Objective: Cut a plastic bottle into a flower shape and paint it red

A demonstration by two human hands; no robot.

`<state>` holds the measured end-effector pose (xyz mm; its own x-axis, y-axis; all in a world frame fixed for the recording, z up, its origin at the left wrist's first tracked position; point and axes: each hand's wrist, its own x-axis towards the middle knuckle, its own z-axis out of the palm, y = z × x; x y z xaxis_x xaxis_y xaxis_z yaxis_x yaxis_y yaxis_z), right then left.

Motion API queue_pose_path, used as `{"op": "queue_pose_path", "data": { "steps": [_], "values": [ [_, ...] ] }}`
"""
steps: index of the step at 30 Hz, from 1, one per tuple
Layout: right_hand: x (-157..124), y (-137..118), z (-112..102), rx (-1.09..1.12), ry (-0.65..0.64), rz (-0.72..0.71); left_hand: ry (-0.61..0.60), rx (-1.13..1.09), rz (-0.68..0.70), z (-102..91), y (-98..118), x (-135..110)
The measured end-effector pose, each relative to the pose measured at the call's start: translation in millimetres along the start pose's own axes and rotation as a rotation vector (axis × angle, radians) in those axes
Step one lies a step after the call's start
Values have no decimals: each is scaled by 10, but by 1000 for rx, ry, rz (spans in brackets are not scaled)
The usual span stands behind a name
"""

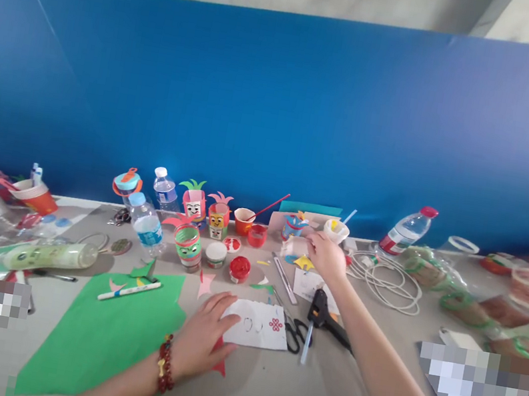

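1. Head view, with the white paper taken as the centre of the clock and 12 toward the blue panel. This paper lies flat in front of the person and carries a red pattern and some dark drawn lines.
2. The left hand rests between 8 and 9 o'clock, palm down, thumb well apart from the other fingers. It covers the left edge of the paper, perhaps so that the paper does not slide.
3. A red paper piece shows partly beneath this hand, at about 7 o'clock; most of it is hidden.
4. The right hand is stretched to between 1 and 2 o'clock, its fingers bent. I cannot tell whether it pinches something, because the fingertips are small and blurred. Nearest are the white cup, just beyond it, and the yellow paper piece, on its near left.
5. The scissors lie at 3 o'clock, and the glue gun between 2 and 3. I judge that they are kept on this side for easy reach.
6. At 11 o'clock, the red paint jar stands without lid, probably for convenient access to the paint.
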<state>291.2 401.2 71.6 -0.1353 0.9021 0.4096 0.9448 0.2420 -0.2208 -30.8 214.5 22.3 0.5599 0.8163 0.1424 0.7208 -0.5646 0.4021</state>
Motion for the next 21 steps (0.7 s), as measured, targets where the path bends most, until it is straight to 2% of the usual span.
{"op": "queue_pose_path", "data": {
  "steps": [3,8,12,21],
  "values": [
    [-142,-23,-123,11,40,-9,56,-54,17,-79,26,-12],
    [-157,200,-258,-13,15,59,99,-134,35,-122,68,-40],
    [-61,291,-189,-34,-53,79,65,-174,19,-39,87,-83],
    [173,144,83,-16,-53,28,84,-164,6,53,88,-135]
  ]
}}
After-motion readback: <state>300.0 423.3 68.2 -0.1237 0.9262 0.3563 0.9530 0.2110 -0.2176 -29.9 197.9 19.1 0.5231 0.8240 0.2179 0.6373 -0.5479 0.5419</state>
